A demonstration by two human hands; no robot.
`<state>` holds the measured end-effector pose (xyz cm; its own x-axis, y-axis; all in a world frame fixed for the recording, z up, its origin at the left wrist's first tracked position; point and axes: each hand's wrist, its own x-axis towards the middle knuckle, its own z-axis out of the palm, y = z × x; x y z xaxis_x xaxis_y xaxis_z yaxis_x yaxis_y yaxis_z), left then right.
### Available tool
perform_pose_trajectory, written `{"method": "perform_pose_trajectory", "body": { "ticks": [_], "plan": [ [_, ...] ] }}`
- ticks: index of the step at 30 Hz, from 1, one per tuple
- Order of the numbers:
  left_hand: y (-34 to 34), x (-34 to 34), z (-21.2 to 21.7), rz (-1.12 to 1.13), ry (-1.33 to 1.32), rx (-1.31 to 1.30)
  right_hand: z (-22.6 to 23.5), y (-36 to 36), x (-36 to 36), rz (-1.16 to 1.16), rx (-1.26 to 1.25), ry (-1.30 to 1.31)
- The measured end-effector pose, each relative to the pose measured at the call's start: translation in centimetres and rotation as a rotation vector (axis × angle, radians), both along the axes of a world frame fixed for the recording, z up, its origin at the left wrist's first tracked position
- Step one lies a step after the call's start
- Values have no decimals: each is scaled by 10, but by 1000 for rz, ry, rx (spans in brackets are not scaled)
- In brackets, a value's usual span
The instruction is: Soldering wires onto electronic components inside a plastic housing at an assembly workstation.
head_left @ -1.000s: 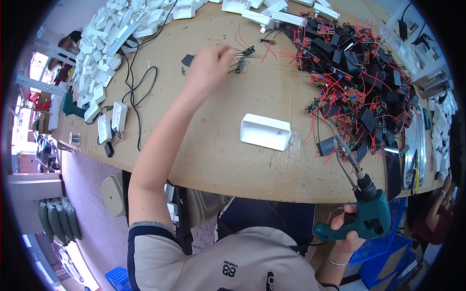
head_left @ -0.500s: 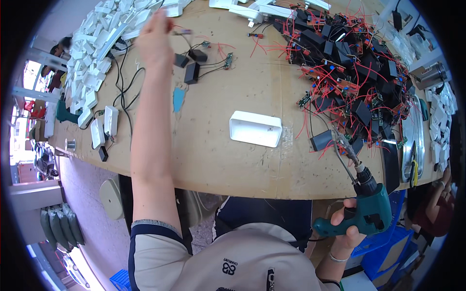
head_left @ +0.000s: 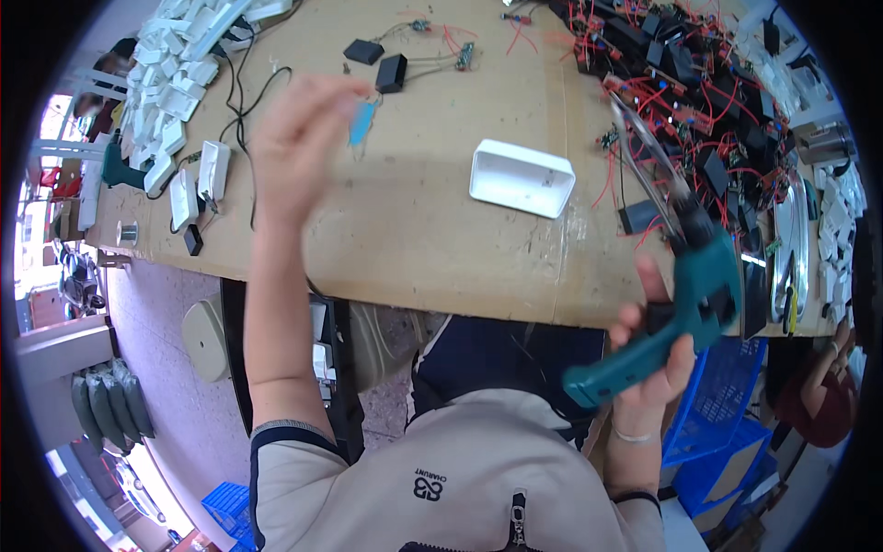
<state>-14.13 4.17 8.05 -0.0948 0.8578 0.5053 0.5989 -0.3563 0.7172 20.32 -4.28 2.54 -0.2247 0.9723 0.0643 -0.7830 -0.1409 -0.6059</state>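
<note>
My right hand (head_left: 658,354) is wrapped round the handle of a green soldering gun (head_left: 704,285). Its long metal tip slants up towards the pile at the right, and I cannot tell whether it touches anything. My left hand (head_left: 299,138) is over the left part of the table, its fingers smeared by motion; whether it holds anything is unclear. Close to its fingertips are a blue scrap (head_left: 362,122) and a black block (head_left: 391,74) wired to a small green circuit board (head_left: 465,56). A white open plastic case (head_left: 522,178) lies between my hands.
A heap of black blocks, boards and red wires (head_left: 681,110) covers the table's right side. White casings (head_left: 170,87) are piled at far left, beside a black cable (head_left: 241,120). A solder spool (head_left: 127,234) stands near the left edge. Blue crates (head_left: 713,405) are at lower right.
My left hand has come back from the far casings towards me. The soldering gun has been raised. The view has shifted, and two black blocks show near my left hand where three did.
</note>
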Motion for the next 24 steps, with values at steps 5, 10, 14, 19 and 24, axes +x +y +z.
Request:
{"method": "perform_pose_trajectory", "body": {
  "ticks": [5, 10, 14, 19, 24],
  "plan": [
    [-35, 59, -31, -228, 106, -87, -6, 25, -48, 125, -120, 43],
    [-36, 78, -39, -373, 33, -185, -12, 35, -70, 26, -190, 30],
    [-34, 86, -44, -414, 161, -98, -10, 37, -70, -30, -214, 0],
    [-48, 109, -49, -399, 123, -60, -2, 31, -55, -57, -205, -58],
    [-61, 138, -57, -321, -2, -38, -6, 22, -37, -54, -221, -6]
  ]
}}
